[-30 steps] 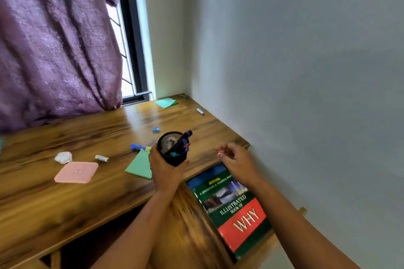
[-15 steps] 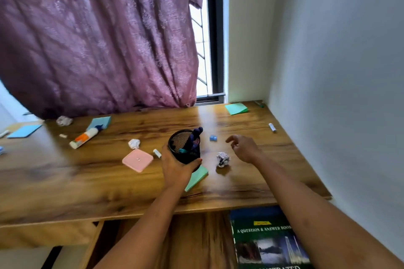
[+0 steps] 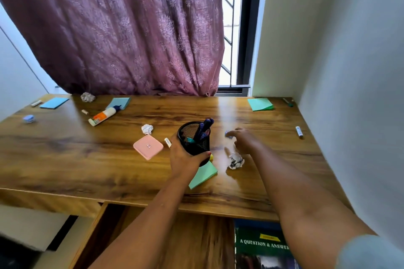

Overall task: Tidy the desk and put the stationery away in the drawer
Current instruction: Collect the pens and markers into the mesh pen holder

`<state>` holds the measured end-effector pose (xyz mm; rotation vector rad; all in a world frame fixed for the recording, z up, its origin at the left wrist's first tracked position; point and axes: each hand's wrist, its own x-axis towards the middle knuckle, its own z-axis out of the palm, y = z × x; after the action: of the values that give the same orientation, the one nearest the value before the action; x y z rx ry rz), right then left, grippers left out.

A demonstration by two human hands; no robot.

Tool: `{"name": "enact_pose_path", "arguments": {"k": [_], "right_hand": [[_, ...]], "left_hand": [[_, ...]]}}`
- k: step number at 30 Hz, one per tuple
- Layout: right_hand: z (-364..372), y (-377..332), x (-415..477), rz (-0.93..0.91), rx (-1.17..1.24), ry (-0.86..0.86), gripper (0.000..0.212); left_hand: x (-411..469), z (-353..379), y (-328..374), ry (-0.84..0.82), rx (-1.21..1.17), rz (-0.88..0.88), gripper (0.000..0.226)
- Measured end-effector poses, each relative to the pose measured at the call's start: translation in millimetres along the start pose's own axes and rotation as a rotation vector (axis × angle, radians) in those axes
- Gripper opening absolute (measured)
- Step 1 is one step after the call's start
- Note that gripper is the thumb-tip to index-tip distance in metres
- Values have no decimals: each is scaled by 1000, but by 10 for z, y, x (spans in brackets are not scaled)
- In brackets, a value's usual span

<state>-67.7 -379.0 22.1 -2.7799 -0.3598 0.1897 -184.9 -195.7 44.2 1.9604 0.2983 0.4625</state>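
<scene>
My left hand [image 3: 184, 160] grips a black mesh pen cup [image 3: 194, 143] with several dark pens in it, held just above the wooden desk [image 3: 65, 159]. My right hand [image 3: 246, 141] stretches forward to the right of the cup, and its fingertips touch a small blue piece [image 3: 228, 134]. A crumpled paper ball [image 3: 235, 160] lies just under that wrist. Half under my left hand lies a green sticky pad [image 3: 204, 176]. A pink pad [image 3: 148, 147] and a small white stub [image 3: 168, 142] lie left of the cup. The drawer [image 3: 196, 240] stands open below the desk edge.
A glue bottle [image 3: 105, 115], blue pads [image 3: 54, 102], paper balls [image 3: 147, 129] and a blue round piece [image 3: 28, 119] are on the left. A green pad [image 3: 260, 104], a green pen [image 3: 288, 102] and a white marker [image 3: 299, 131] lie by the right wall. A green book [image 3: 262, 247] is in the drawer.
My view swung from the drawer and book up to the desk. My right hand left the book's edge and reached forward to the small blue piece. The cup stays in my left hand.
</scene>
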Motion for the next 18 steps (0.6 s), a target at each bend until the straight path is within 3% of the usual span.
{"name": "enact_pose_path", "arguments": {"k": [3,6,8,15,18], "right_hand": [[16,59,175,-1,46,-47,53],[48,52,251,-1,-125,-149,58],[110,49,250,-3,-178,-179,44],[101,229,106,39,-112,68,21],[3,377,-4,149,91,140,14]], "left_hand": [[11,82,2,-19,2,-26,96],[41,138,-9,-2,4,-47,95],[54,158,-5,10,8,-56,95],[121,273,66,12,-16,-69,97],[126,357,106,-16,-35,-45,95]]}}
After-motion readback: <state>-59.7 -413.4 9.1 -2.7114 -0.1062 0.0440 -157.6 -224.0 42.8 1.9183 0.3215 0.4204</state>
